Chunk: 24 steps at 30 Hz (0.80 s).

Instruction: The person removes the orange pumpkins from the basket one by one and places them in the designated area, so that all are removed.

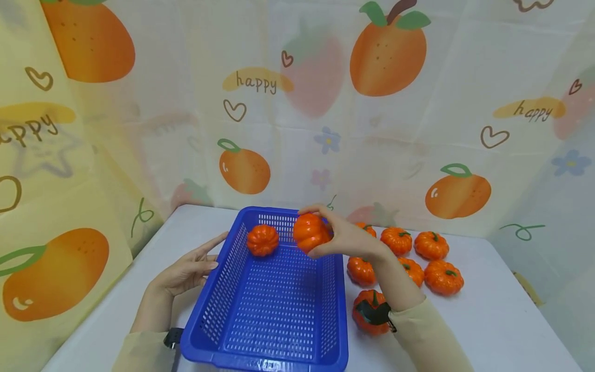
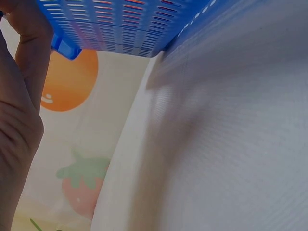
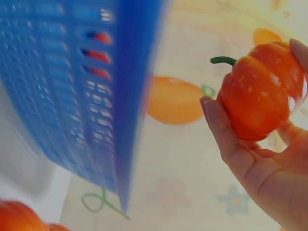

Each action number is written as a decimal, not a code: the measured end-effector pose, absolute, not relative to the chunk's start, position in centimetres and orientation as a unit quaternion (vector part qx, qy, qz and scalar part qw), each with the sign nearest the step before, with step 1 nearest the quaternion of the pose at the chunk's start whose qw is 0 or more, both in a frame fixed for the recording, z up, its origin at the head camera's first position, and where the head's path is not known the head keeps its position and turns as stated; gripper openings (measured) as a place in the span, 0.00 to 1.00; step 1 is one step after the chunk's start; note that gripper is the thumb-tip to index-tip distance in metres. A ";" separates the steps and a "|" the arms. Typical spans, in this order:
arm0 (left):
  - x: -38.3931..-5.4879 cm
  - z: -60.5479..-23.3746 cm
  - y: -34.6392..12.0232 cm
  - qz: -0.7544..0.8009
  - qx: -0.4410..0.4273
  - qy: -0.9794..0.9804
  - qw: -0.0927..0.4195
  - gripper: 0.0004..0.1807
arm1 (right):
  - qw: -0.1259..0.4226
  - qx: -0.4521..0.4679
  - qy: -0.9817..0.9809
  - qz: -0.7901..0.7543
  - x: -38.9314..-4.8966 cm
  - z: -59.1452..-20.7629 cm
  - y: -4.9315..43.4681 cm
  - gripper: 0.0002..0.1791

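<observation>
My right hand (image 1: pixel 341 235) grips a small orange pumpkin (image 1: pixel 310 232) above the far right part of a blue plastic basket (image 1: pixel 274 362). In the right wrist view, fingers and thumb curl round this pumpkin (image 3: pixel 262 91), and its green stem points left. Another pumpkin (image 1: pixel 263 240) lies inside the basket near its far left corner. My left hand (image 1: pixel 186 268) is at the basket's left side, fingers extended toward the rim; whether they touch it is hard to tell. The left wrist view shows part of that hand (image 2: pixel 19 110) beside the slotted basket wall (image 2: pixel 125 24).
Several more pumpkins stand on the white table (image 1: pixel 502 315) to the right of the basket, among them one (image 1: pixel 431 245) at the back and one (image 1: pixel 443 277) further forward. The right forearm partly hides some. A fruit-print cloth (image 1: pixel 395 139) hangs behind the table.
</observation>
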<state>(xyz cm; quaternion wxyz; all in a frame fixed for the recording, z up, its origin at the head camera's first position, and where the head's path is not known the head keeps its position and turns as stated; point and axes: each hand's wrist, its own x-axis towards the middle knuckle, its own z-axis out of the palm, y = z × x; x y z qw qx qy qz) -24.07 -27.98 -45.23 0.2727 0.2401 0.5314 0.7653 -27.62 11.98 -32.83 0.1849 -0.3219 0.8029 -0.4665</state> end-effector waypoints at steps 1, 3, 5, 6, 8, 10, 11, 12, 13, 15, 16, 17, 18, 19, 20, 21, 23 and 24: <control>-24.1 -45.2 -28.0 0.765 0.241 0.532 0.272 0.39 | 0.180 -0.320 0.801 -0.472 -27.6 -32.6 12.4 0.43; -24.2 -45.3 -28.1 0.764 0.241 0.533 0.272 0.39 | 0.172 -0.313 0.796 -0.489 -27.7 -32.1 13.4 0.43; -24.2 -45.3 -28.1 0.764 0.239 0.534 0.272 0.39 | 0.156 -0.314 0.789 -0.505 -27.7 -31.7 14.5 0.43; -24.2 -45.3 -28.1 0.764 0.239 0.534 0.273 0.39 | 0.152 -0.313 0.783 -0.516 -27.7 -31.7 15.0 0.43; -24.1 -45.3 -28.1 0.764 0.239 0.533 0.274 0.39 | 0.143 -0.310 0.771 -0.538 -27.6 -31.5 16.2 0.43; -24.1 -45.3 -28.1 0.764 0.241 0.531 0.275 0.39 | 0.121 -0.318 0.767 -0.544 -27.5 -31.4 17.4 0.42; -24.1 -45.3 -28.1 0.764 0.242 0.530 0.276 0.39 | 0.111 -0.322 0.765 -0.546 -27.5 -31.5 18.0 0.41; -24.1 -45.3 -28.1 0.764 0.244 0.529 0.276 0.39 | 0.107 -0.327 0.761 -0.550 -27.5 -31.5 18.6 0.40; -24.2 -45.3 -28.1 0.764 0.246 0.528 0.277 0.39 | 0.104 -0.334 0.757 -0.552 -27.6 -31.5 19.3 0.39; -24.3 -45.4 -28.1 0.763 0.252 0.527 0.277 0.39 | 0.093 -0.345 0.756 -0.548 -27.8 -31.7 20.7 0.38; -24.3 -45.4 -28.1 0.762 0.253 0.527 0.278 0.39 | 0.092 -0.347 0.756 -0.548 -27.8 -31.8 21.3 0.38; -24.3 -45.4 -28.1 0.763 0.253 0.526 0.278 0.39 | 0.091 -0.348 0.757 -0.546 -27.9 -31.9 22.0 0.38; -24.3 -45.5 -28.1 0.763 0.253 0.526 0.279 0.39 | 0.094 -0.350 0.754 -0.548 -28.0 -31.9 22.6 0.39; -24.3 -45.5 -28.1 0.763 0.253 0.526 0.279 0.39 | 0.089 -0.354 0.755 -0.544 -28.0 -32.1 23.3 0.41; -24.3 -45.5 -28.1 0.763 0.252 0.525 0.279 0.39 | 0.085 -0.360 0.754 -0.543 -28.0 -32.2 23.9 0.42; -24.3 -45.5 -28.1 0.764 0.251 0.525 0.280 0.39 | 0.084 -0.367 0.750 -0.544 -28.1 -32.3 24.4 0.43; -24.2 -45.5 -28.1 0.764 0.251 0.525 0.280 0.39 | 0.077 -0.392 0.734 -0.549 -28.2 -32.6 25.6 0.45; -24.2 -45.4 -28.1 0.764 0.251 0.524 0.280 0.39 | 0.075 -0.406 0.722 -0.556 -28.3 -32.8 26.2 0.44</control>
